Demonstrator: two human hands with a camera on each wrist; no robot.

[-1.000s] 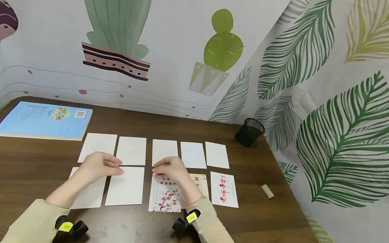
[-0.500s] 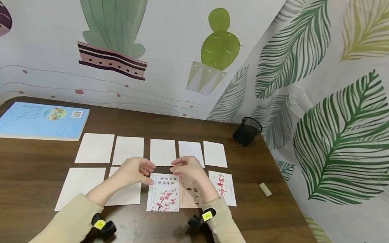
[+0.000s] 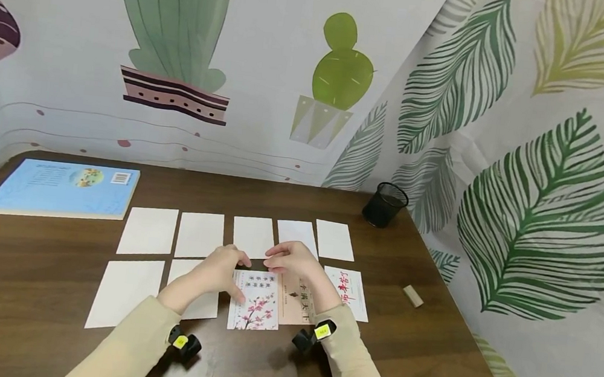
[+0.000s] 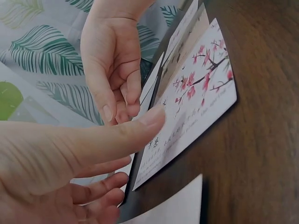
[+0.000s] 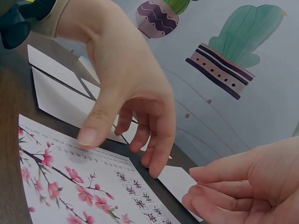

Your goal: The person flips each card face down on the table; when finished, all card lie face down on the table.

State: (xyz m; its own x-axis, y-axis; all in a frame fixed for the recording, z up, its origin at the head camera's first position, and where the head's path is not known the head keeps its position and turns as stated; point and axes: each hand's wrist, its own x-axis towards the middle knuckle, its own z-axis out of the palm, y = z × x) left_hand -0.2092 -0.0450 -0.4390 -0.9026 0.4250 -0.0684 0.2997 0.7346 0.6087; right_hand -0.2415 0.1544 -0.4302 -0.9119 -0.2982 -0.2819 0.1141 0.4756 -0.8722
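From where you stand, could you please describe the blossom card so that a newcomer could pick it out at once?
On the dark wooden table lie two rows of cards; look at the near row, the third card from the left. The left hand touches its upper left part, and the right hand hovers above its far edge. This blossom card alone shows a branch of pink flowers; its left neighbours are blank white.

even, bright light from above gives the head view soft shadows and a faint sheen on the table (image 3: 428,352), its edges bowed, while both wrist views blur the nearest fingers.
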